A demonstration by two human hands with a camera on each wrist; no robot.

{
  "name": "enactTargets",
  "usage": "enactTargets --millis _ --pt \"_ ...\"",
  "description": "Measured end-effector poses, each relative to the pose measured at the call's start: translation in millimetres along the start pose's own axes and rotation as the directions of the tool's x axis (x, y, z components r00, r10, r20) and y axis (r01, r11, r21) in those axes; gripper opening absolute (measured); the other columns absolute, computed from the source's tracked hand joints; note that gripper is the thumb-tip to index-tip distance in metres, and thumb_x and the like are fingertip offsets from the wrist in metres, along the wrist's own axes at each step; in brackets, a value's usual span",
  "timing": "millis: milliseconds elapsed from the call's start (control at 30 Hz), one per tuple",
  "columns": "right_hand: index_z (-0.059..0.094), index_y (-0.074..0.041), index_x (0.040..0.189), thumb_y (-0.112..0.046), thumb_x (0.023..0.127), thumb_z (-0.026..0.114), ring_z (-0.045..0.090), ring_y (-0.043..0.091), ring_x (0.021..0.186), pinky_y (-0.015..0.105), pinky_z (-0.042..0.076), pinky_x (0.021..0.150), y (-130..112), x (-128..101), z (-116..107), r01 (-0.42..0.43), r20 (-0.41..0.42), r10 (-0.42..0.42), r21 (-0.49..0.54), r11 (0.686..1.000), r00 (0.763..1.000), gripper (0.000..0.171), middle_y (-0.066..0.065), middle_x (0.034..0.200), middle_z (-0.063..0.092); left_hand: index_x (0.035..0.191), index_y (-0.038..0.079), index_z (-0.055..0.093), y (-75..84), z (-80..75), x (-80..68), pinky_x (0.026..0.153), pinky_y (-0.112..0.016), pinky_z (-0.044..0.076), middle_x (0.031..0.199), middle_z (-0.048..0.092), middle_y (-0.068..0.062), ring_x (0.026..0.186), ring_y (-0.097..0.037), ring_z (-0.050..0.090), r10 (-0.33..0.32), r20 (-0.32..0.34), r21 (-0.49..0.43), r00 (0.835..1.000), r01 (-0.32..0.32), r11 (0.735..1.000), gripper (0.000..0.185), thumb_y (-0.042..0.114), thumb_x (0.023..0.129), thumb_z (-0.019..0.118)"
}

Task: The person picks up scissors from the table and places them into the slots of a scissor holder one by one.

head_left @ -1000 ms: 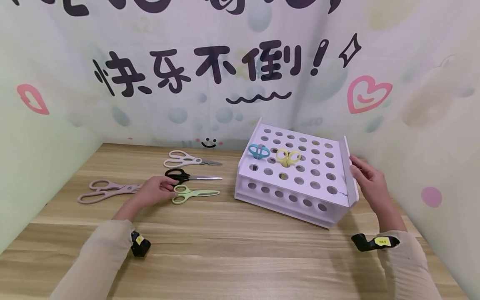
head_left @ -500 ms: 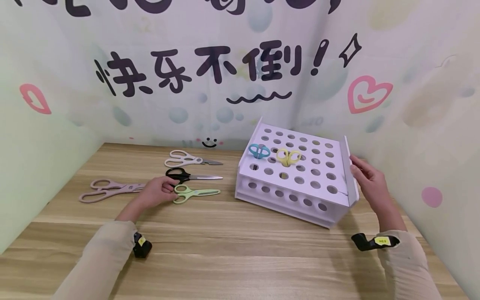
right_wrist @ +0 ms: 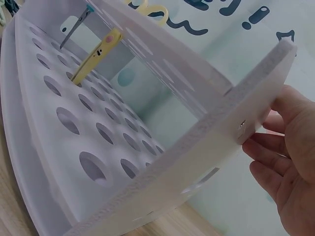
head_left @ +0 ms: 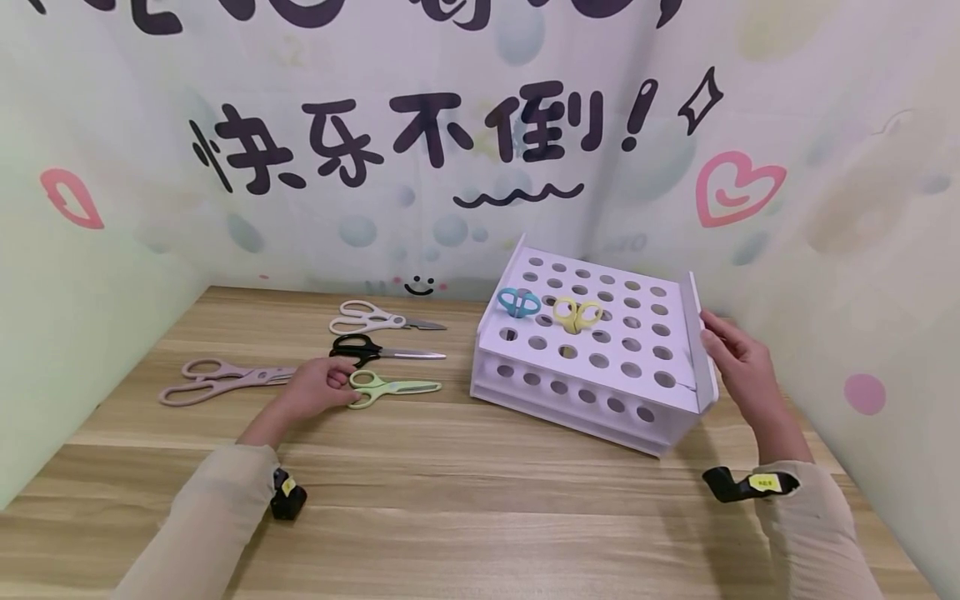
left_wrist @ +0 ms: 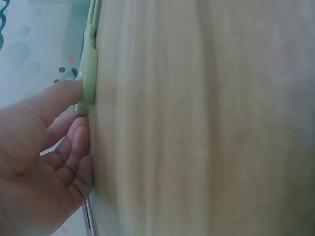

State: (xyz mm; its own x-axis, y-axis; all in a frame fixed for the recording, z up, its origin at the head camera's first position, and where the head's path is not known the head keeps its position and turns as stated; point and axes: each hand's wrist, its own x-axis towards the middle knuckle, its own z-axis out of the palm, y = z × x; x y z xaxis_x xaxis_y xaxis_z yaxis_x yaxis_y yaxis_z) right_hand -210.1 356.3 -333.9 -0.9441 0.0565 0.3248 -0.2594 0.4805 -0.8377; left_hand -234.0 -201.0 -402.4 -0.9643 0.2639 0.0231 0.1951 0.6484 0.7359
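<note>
My left hand (head_left: pixel 341 388) lies on the wooden table and pinches the handle of the light green scissors (head_left: pixel 393 387). In the left wrist view the thumb presses the green handle (left_wrist: pixel 89 73) while the fingers (left_wrist: pixel 78 142) curl against the tabletop. My right hand (head_left: pixel 714 340) grips the right side panel of the white rack (head_left: pixel 600 393), which has rows of round holes. In the right wrist view that hand (right_wrist: pixel 270 137) wraps the panel's end (right_wrist: pixel 256 93). Blue scissors (head_left: pixel 518 302) and yellow scissors (head_left: pixel 577 314) stand in the rack's holes, handles up.
Black scissors (head_left: pixel 362 348) and white scissors (head_left: pixel 367 317) lie behind the green pair. Pink scissors (head_left: pixel 213 379) lie to the left of my hand. Printed fabric walls enclose the table (head_left: pixel 465 492) at the back and on both sides.
My left hand has drawn slightly nearer over the green scissors' handle and its fingers have closed on it. The right hand and the rack have stayed still.
</note>
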Motion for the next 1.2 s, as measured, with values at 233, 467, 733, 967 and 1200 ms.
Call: enactTargets --millis 233,467,733,967,1200 --pt "0.041 -0.004 0.137 -0.02 0.095 0.051 0.047 -0.003 0.099 0.005 0.04 0.077 -2.8 -1.3 1.2 0.007 -0.006 -0.007 0.015 1.0 1.0 0.046 -0.018 0.118 0.048 0.107 -0.013 0.056 0.6 1.2 -1.9 0.073 -0.032 0.045 0.091 0.057 -0.015 0.083 -0.024 0.052 0.007 -0.017 -0.01 1.0 -0.007 1.0 0.041 0.008 0.076 0.073" --pt "0.041 -0.004 0.137 -0.019 0.095 0.051 0.047 -0.002 0.1 0.005 0.04 0.078 -2.6 -1.2 1.1 0.013 0.002 -0.013 0.051 0.999 1.0 0.045 -0.017 0.118 0.049 0.107 -0.013 0.055 4.8 0.7 -3.0 0.073 -0.032 0.045 0.091 0.056 -0.016 0.083 -0.024 0.052 -0.009 -0.002 -0.01 1.0 0.009 1.0 0.042 0.009 0.076 0.073" --pt "0.041 -0.003 0.137 -0.02 0.095 0.051 0.046 -0.003 0.099 0.005 0.04 0.077 -2.5 -1.5 1.1 0.011 -0.009 -0.011 0.013 1.0 1.0 0.046 -0.017 0.118 0.048 0.11 -0.013 0.05 2.5 0.5 -2.6 0.076 -0.034 0.045 0.094 0.055 -0.016 0.085 -0.024 0.051 -0.018 0.015 -0.027 1.0 0.019 0.999 0.046 0.009 0.076 0.074" --pt "0.04 -0.004 0.137 -0.022 0.095 0.05 0.046 -0.002 0.099 0.005 0.04 0.077 -4.2 -2.4 1.8 -0.002 -0.003 0.002 0.007 1.0 1.0 0.047 -0.016 0.119 0.047 0.112 -0.012 0.045 3.8 0.0 -4.0 0.075 -0.032 0.048 0.095 0.056 -0.018 0.085 -0.025 0.056 -0.024 0.017 -0.079 1.0 0.025 0.997 0.048 0.005 0.076 0.073" --pt "0.04 -0.004 0.137 -0.022 0.095 0.05 0.046 -0.001 0.099 0.005 0.04 0.077 -5.1 -3.0 2.0 -0.001 0.001 0.001 0.009 1.0 1.0 0.047 -0.016 0.118 0.048 0.113 -0.014 0.042 2.8 -6.6 -3.4 0.066 -0.021 0.046 0.085 0.065 -0.015 0.075 -0.014 0.058 -0.016 0.026 -0.177 1.0 0.021 0.984 0.048 -0.002 0.076 0.071"
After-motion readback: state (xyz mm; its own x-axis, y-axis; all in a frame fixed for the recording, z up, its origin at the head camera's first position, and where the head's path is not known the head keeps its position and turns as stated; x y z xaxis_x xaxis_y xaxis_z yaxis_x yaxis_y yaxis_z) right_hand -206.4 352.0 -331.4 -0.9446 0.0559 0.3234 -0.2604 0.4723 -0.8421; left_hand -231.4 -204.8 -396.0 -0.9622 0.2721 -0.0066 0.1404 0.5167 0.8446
